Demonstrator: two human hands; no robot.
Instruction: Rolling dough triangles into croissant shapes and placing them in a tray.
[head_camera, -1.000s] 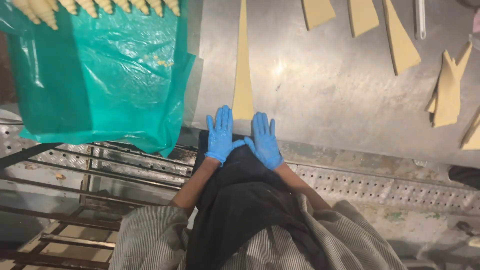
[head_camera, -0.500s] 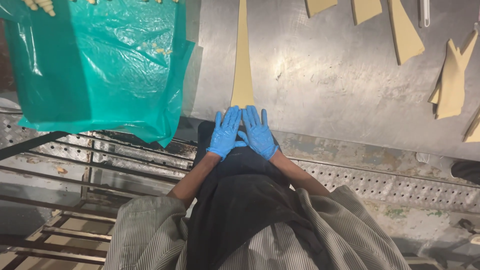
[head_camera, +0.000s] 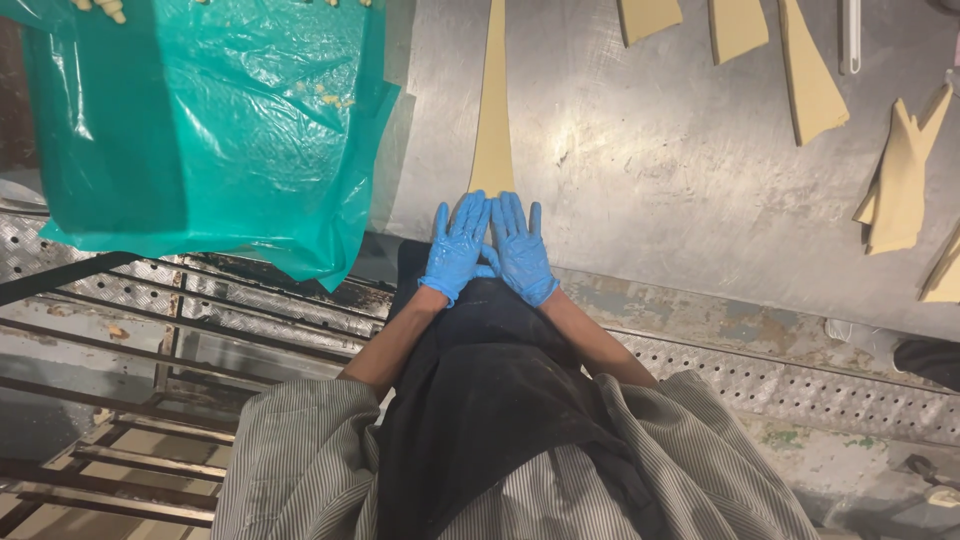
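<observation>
A long, narrow triangle of pale dough (head_camera: 493, 100) lies on the steel worktable (head_camera: 650, 170), its wide end toward me. My left hand (head_camera: 456, 246) and my right hand (head_camera: 520, 248), both in blue gloves, lie flat side by side over that wide end, fingers stretched and close together, thumbs touching. The dough's near edge is hidden beneath my palms. Neither hand grips anything.
A green plastic sheet (head_camera: 210, 130) drapes over a tray at the left with shaped dough pieces (head_camera: 100, 8) at its far edge. More dough triangles (head_camera: 810, 80) lie at the back and right (head_camera: 900, 180). A metal rack (head_camera: 150, 330) stands lower left.
My hands have drawn together from apart and slid forward onto the wide end of the dough triangle.
</observation>
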